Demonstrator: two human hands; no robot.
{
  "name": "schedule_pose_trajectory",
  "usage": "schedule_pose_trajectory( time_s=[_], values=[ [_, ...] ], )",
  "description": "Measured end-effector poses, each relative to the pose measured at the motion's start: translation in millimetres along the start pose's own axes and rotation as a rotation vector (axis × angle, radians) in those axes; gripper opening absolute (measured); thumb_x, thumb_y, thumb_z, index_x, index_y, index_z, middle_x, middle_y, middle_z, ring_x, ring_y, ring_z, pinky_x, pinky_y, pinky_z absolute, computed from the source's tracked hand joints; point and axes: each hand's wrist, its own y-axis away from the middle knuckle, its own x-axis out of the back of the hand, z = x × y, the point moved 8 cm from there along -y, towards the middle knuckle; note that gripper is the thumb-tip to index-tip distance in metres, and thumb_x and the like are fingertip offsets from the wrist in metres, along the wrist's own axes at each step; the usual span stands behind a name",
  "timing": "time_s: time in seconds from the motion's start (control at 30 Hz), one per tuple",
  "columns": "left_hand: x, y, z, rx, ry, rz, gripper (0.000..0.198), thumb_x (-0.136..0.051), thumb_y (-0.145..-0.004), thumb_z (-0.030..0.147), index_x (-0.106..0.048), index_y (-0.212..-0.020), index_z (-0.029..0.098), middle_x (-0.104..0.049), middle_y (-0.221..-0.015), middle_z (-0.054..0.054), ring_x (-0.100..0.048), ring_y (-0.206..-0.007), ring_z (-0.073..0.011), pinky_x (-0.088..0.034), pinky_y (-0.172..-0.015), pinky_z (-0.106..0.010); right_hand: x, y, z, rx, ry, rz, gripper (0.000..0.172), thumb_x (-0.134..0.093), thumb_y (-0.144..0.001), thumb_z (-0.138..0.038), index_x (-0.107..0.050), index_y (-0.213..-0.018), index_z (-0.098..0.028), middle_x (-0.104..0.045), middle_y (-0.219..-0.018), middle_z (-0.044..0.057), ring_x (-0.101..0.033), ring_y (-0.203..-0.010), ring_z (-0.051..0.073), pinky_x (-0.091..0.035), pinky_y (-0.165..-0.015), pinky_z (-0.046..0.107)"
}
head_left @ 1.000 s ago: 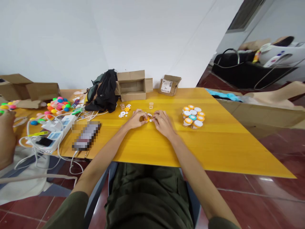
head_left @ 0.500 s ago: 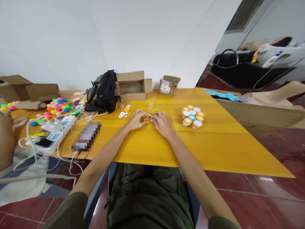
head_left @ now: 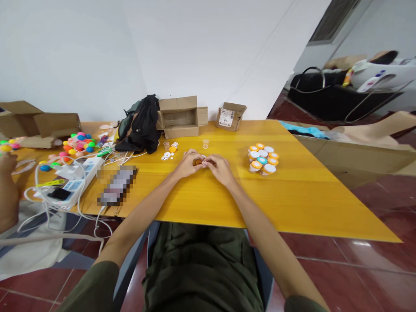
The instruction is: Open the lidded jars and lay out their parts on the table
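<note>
Pale wall (head_left: 211,56) behind; yellow table (head_left: 292,199) before it. Clock positions run from the two hands, at table centre.

Item: left hand (head_left: 187,164), thumb and fingers curled round a small orange piece (head_left: 196,162), which lies shadowed and partly hidden in the grip.
Item: right hand (head_left: 219,166), fingers bent, tips meeting the left's; whether it pinches anything cannot be told.
Twelve o'clock: one clear cup (head_left: 205,144), just beyond the hands.
Ten o'clock: loose white and orange pieces (head_left: 173,149), a second clear cup (head_left: 167,146) beside them; farther off, a black bag (head_left: 146,128).
Eleven: open carton (head_left: 181,117).
One: smaller cardboard box (head_left: 231,117), labelled.
Three: cluster of lidded tubs (head_left: 262,160), orange, white and one teal on top.
Nine: power strip (head_left: 79,182) with white cables; coloured balls (head_left: 78,145).
</note>
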Motion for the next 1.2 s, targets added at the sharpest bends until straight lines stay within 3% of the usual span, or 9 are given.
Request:
schedule_pose_trajectory(
  time_s=[0.53, 0.97, 1.2],
  values=[
    [-1.0, -1, -3, 0.015, -0.013, 0.0, 0.01, -0.071, -0.082, 0.034, -0.071, -0.087, 0.025, -0.069, -0.096, -0.003, -0.054, -0.107, -0.0261, -0.037, -0.104, -0.047, 1, 1, 5, -0.045, -0.116, 0.049, 0.017, -0.057, -0.087, -0.028, -0.069, -0.075, -0.025, -0.074, -0.078, 0.001, -0.067, -0.073, 0.021, -0.053, -0.074, 0.034],
    [4.2, -1, -2, 0.015, -0.063, 0.017, 0.006, -0.067, -0.082, 0.026, -0.07, -0.087, 0.025, -0.07, -0.096, -0.003, -0.053, -0.106, -0.026, -0.037, -0.1, -0.044, 7, 4, 4, 0.057, 0.227, 0.021, 0.015, -0.06, -0.088, -0.019, -0.072, -0.081, -0.025, -0.068, -0.089, 0.006, -0.063, -0.089, 0.024, -0.05, -0.084, 0.039],
    [1.2, 0, -4, 0.003, -0.067, 0.001, 0.011, -0.068, -0.082, 0.028, -0.072, -0.092, 0.027, -0.069, -0.104, -0.004, -0.051, -0.111, -0.0272, -0.035, -0.103, -0.046, 1, 4, 9, 0.084, 0.253, -0.008, 0.017, -0.062, -0.085, -0.016, -0.075, -0.081, -0.027, -0.067, -0.091, 0.006, -0.061, -0.09, 0.024, -0.05, -0.082, 0.041]
  ],
)
